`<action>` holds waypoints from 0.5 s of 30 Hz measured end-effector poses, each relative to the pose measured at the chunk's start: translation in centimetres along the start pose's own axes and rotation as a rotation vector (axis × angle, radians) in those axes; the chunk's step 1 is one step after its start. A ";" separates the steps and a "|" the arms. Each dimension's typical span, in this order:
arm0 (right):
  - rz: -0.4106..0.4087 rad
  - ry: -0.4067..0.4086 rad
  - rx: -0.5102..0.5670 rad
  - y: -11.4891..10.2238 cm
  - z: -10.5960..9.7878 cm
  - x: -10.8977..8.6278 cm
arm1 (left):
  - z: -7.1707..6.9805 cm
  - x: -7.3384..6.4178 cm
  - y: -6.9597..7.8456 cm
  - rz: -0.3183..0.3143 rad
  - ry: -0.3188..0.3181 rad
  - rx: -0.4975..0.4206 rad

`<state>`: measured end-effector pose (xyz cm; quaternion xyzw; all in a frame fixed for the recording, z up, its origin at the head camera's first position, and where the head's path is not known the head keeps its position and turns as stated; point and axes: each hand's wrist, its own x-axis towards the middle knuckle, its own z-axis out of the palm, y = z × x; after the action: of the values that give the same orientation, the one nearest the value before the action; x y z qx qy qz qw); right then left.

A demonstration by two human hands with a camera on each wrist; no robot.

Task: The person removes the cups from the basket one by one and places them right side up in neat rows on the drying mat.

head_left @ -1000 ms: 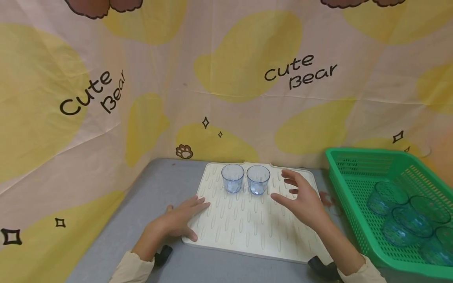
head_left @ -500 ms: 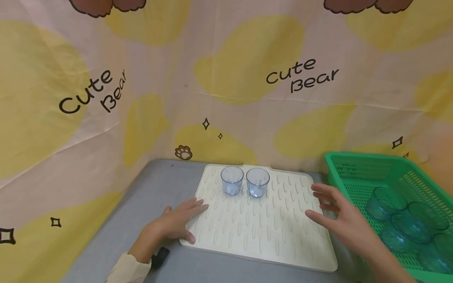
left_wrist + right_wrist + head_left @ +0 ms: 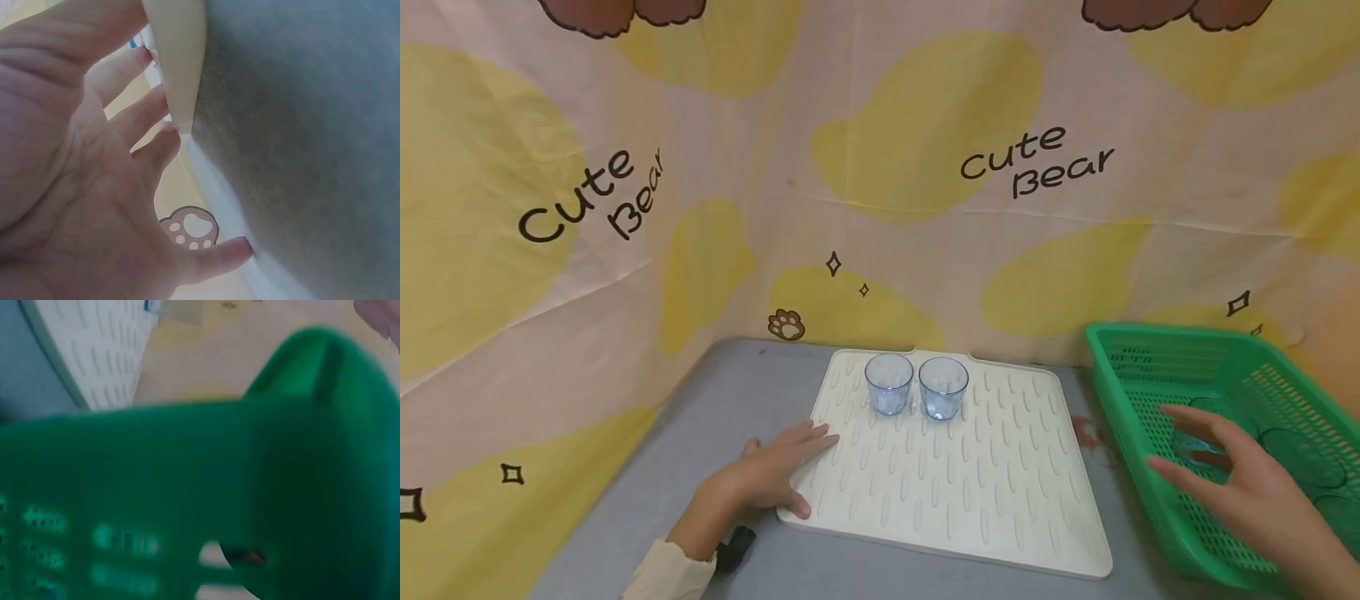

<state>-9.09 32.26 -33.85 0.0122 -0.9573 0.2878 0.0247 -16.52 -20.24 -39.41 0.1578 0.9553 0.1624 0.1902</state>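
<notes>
In the head view my left hand (image 3: 767,475) rests at the left edge of a white ribbed drying mat (image 3: 955,492), fingers extended. The left wrist view shows that hand's (image 3: 81,169) spread fingers beside the mat's side (image 3: 178,56). Two clear bluish glasses stand upright side by side at the back of the mat: a left glass (image 3: 890,392) and a right glass (image 3: 943,396). My right hand (image 3: 1247,487), fingers apart and holding nothing, is over the green plastic basket (image 3: 1120,417). Inside it are several glasses, partly hidden by that hand, among them a rear glass (image 3: 1303,458).
The basket's perforated wall (image 3: 156,462) fills most of the right wrist view. Mat and basket stand on a grey tabletop (image 3: 760,375). A printed cloth (image 3: 925,250) hangs behind and at the left. A strip of tabletop separates mat from basket.
My right hand has moved rightward from beside the right glass, across the mat, to over the basket. The left hand stays at the mat's edge. Both glasses on the mat remain in place.
</notes>
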 end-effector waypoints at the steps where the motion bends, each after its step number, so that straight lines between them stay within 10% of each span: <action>1: 0.006 -0.005 -0.008 0.5 -0.2 0.0 | 0.1 0.1 0.0 0.001 0.002 -0.003; 15: 0.039 -0.073 -0.120 4.9 -3.3 0.5 | 0.2 0.1 0.0 0.003 -0.002 -0.011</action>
<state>-9.69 38.14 -33.80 0.0025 -0.9732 0.2295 -0.0154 -16.56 -20.18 -39.63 0.1582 0.9540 0.1680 0.1916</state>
